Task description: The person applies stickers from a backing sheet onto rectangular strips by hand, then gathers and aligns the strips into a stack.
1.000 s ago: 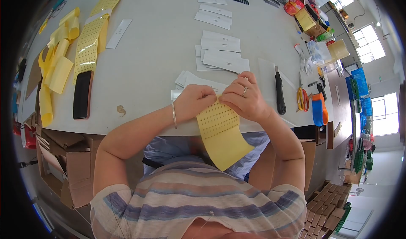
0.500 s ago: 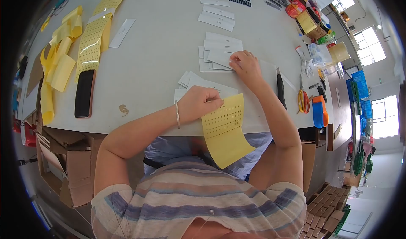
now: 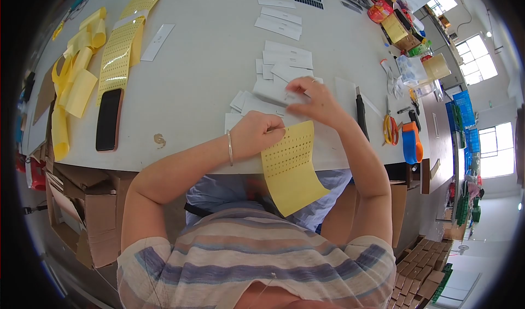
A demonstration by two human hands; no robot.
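Observation:
My left hand (image 3: 256,132) is closed, pinching the top edge of a yellow sticker sheet (image 3: 288,164) marked with rows of small dark shapes. The sheet hangs past the table edge over my lap, its lower end curling. Blurred by motion, my right hand (image 3: 317,102) is over a white card (image 3: 268,92), thumb and fingers apart; whether they touch the card is unclear. More white cards (image 3: 287,56) overlap just beyond it. Another fanned group of white cards (image 3: 249,102) lies partly hidden behind my left hand.
A black phone (image 3: 110,120), yellow sticker strips (image 3: 121,52) and crumpled yellow backing (image 3: 82,90) lie to the left. On the right are a black cutter knife (image 3: 361,112), scissors (image 3: 390,128) and an orange-and-blue tape dispenser (image 3: 412,143). Several single cards (image 3: 279,22) lie farther back.
My right hand has moved toward me from the card pile, and its thumb and fingers have spread. A white card now shows nearer to me beneath it. My left hand keeps its place.

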